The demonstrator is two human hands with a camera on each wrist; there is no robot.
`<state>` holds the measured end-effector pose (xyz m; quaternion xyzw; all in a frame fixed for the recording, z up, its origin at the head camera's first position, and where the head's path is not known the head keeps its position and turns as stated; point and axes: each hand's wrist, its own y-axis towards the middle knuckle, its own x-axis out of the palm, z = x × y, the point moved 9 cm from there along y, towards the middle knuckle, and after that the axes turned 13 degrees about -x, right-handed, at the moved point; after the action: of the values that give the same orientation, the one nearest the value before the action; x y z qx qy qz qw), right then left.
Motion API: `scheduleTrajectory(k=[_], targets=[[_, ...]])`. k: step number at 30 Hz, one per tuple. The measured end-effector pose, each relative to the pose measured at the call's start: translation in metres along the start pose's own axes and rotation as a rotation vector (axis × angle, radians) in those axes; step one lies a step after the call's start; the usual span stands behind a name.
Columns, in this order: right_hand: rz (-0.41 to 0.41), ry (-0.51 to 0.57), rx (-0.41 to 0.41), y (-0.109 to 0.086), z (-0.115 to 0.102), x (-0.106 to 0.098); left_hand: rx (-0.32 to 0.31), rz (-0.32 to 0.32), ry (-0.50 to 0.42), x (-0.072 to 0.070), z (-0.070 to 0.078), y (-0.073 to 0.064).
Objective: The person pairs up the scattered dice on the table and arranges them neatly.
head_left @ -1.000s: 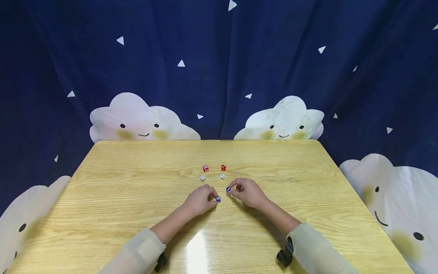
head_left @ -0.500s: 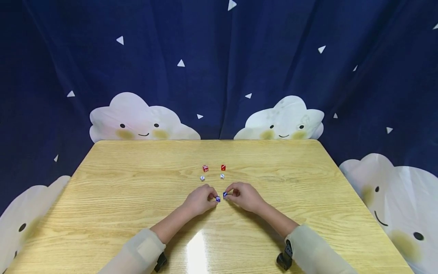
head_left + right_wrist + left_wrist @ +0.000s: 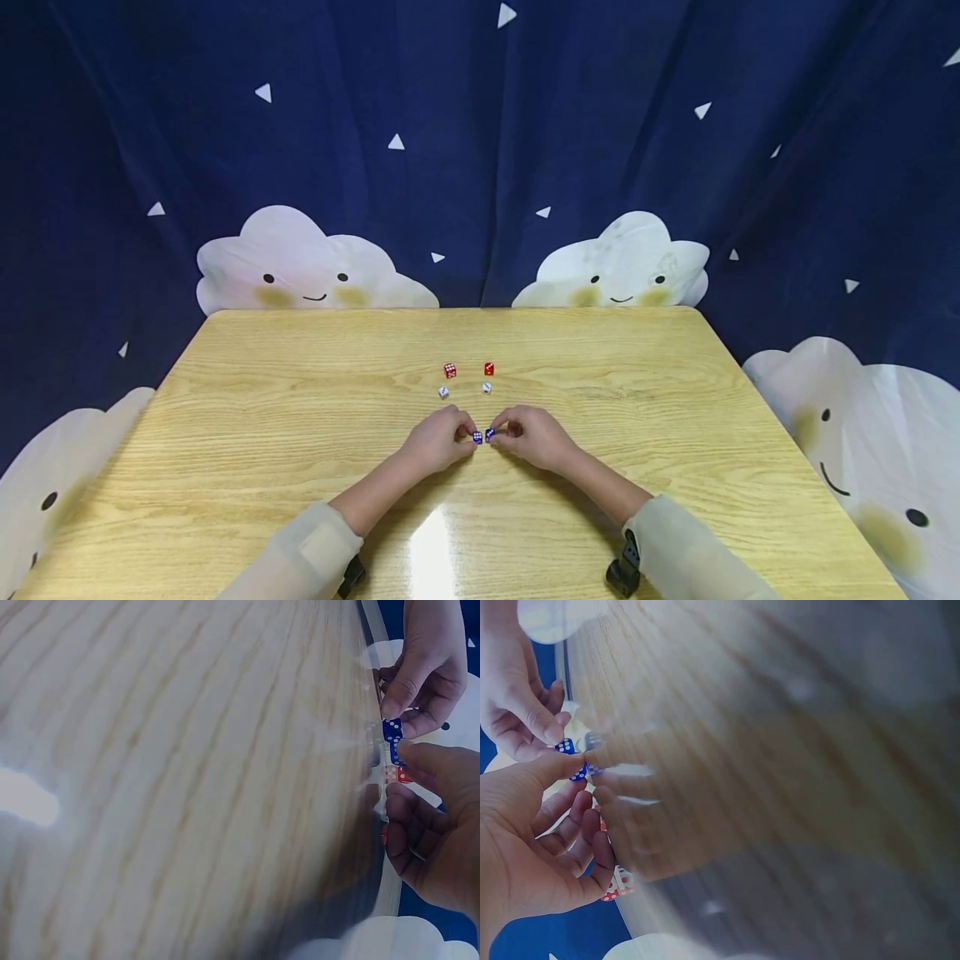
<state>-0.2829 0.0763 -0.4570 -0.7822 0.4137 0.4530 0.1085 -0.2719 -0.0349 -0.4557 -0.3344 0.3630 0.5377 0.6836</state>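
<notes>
Two blue dice sit close side by side at the middle of the wooden table (image 3: 300, 400). My left hand (image 3: 437, 439) pinches the left blue die (image 3: 477, 437) between thumb and fingers. The right blue die (image 3: 490, 435) is pinched in my right hand (image 3: 538, 437), only a narrow gap from the other in the head view. In the right wrist view, the left hand's blue die (image 3: 392, 729) overlaps the right hand's blue die (image 3: 397, 753). Beyond the hands lie two white dice, the left one (image 3: 443, 392) and the right one (image 3: 487, 388).
Farther back are two red dice, one on the left (image 3: 450, 371) and one on the right (image 3: 489, 368). A dark blue curtain (image 3: 480, 150) with white clouds hangs behind the table's far edge. Black wrist straps show at both cuffs.
My right hand has moved left and toward me with its blue die, bringing it beside the left one. The left hand and the white and red dice stay in place.
</notes>
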Motion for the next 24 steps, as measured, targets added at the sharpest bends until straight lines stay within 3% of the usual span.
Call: scheduleTrajectory(k=[24], targets=[[-0.024, -0.016, -0.022, 0.0028, -0.0002, 0.0059, -0.002, -0.006, 0.013, 0.0022, -0.0018, 0.0012]])
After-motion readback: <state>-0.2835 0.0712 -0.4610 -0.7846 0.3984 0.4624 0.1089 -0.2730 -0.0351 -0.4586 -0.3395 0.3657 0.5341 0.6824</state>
